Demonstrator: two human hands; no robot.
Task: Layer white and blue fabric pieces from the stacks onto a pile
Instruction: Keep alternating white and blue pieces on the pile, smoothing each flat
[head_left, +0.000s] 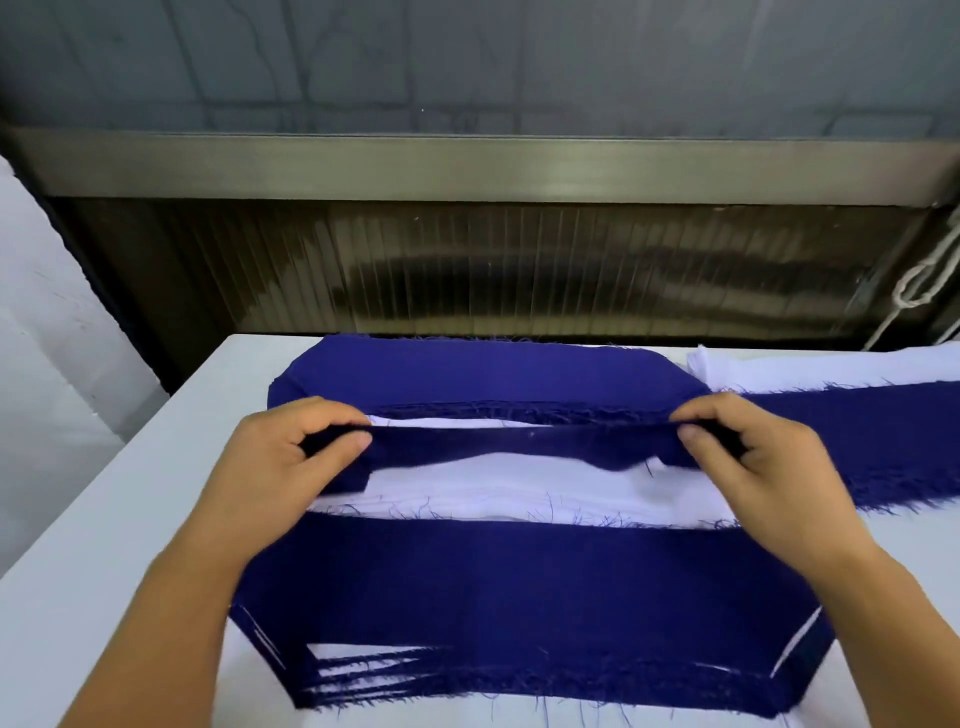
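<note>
1. My left hand (291, 447) and right hand (748, 447) each pinch one end of a blue strip (519, 447), stretched across mid-frame.
2. The strip hangs over the pile (519, 587), lower centre, white layer (519, 488) exposed.
3. Blue stack (857, 441) and white stack (831, 369): right edge.
4. No legible writing anywhere that I can make out.

White worktable against a dark ribbed wall, grey pane above.

Flat white tabletop (104, 545) fills the lower frame. Behind it, a dark vertically ribbed panel (519, 270) across mid-frame; above, a brushed metal horizontal beam (467, 166); top, a grey translucent pane (467, 62). White knotted cord (919, 280) at right edge. White slab (47, 338) at left edge.
</note>
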